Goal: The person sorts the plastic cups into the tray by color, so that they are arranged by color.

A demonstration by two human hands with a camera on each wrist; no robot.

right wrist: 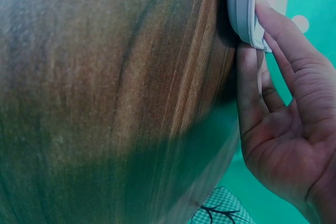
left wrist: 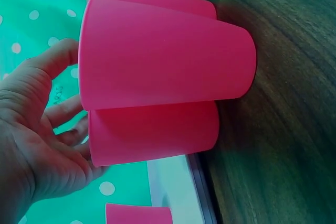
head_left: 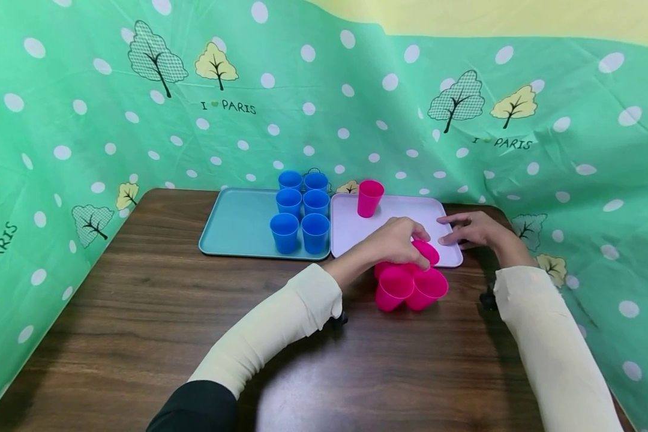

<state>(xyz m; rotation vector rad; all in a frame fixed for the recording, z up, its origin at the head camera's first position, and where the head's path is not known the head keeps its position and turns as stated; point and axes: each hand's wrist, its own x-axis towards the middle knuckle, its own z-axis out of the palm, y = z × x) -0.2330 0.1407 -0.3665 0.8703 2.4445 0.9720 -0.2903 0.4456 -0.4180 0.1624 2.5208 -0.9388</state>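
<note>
Three or so pink cups [head_left: 410, 287] stand close together on the brown table [head_left: 194, 324], just in front of the white tray [head_left: 399, 213]. My left hand [head_left: 407, 243] lies over them, fingers draped on the rearmost pink cup [head_left: 426, 252]. In the left wrist view the left hand [left wrist: 37, 145] is spread beside the rims of the upper cup [left wrist: 168, 51] and lower cup [left wrist: 152, 132], not clearly gripping either. My right hand [head_left: 472, 229] rests with straight fingers on the tray's front right corner. The right wrist view shows that hand [right wrist: 283, 108] touching the tray edge [right wrist: 241, 3].
One pink cup [head_left: 369, 198] stands upright at the back left of the white tray. Left of it, a teal tray [head_left: 232, 225] holds several blue cups [head_left: 301, 210] along its right side. A green spotted cloth [head_left: 86, 120] hangs behind and beside the table.
</note>
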